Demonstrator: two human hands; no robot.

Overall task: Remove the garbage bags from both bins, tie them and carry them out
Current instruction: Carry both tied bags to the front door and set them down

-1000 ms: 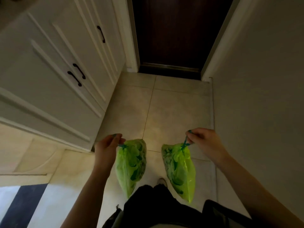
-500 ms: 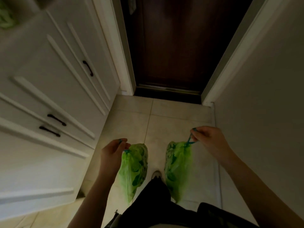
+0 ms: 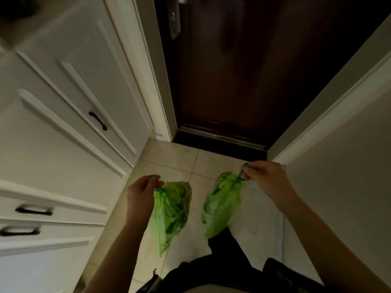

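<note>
Head view: the left hand (image 3: 142, 192) pinches the blue drawstring of one tied translucent green garbage bag (image 3: 171, 212). The right hand (image 3: 265, 178) is clamped on the drawstring of a second green bag (image 3: 221, 205). Both bags hang above the beige tiled floor (image 3: 169, 157), before a dark brown wooden door (image 3: 254, 70).

Dim, soft indoor light; the cabinet handles (image 3: 34, 210) smear with motion blur, and wide-angle distortion bends the edges.

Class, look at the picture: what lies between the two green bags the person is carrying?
In the head view, only bare floor tile shows between the left bag and the right bag.
</note>
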